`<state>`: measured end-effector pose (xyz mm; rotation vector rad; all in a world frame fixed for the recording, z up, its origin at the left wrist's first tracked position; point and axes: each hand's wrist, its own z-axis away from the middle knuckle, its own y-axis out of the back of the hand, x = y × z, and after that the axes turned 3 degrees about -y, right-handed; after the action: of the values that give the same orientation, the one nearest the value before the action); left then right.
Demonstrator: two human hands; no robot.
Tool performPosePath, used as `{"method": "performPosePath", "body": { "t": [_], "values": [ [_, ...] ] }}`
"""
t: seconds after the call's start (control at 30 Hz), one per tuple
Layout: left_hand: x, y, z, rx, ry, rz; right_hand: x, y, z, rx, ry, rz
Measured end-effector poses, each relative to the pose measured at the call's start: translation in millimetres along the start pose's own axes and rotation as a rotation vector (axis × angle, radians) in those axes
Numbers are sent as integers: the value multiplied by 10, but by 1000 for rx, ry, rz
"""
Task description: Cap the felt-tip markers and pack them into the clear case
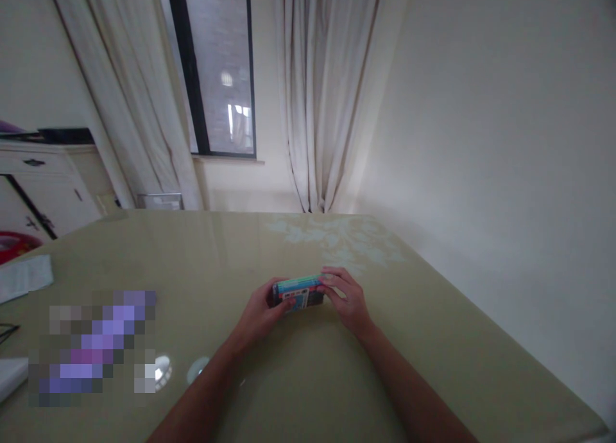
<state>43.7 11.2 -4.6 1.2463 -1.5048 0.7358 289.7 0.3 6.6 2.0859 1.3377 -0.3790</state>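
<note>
A small flat box, coloured blue, green and black, is held between both hands above the greenish tabletop. My left hand wraps its left end, with the thumb across the front face. At the right end, my right hand pinches the upper corner between thumb and fingers. The print on the box is too small to read, and its left edge is partly covered by my left fingers.
A pixelated purple object lies on the left of the table. Further left are a pale packet, a dark cable and a white object. A wall borders the table's right side.
</note>
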Motion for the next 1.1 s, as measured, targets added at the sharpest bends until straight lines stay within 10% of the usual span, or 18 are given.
{"method": "performPosePath", "body": {
  "t": [0.8, 1.1],
  "values": [
    [72, -139, 75, 2, -97, -192, -247, -214, 64, -173, 225, 271],
    [70, -121, 105, 102, -109, -397, -288, -136, 51, 128, -241, 56]
  ]
}}
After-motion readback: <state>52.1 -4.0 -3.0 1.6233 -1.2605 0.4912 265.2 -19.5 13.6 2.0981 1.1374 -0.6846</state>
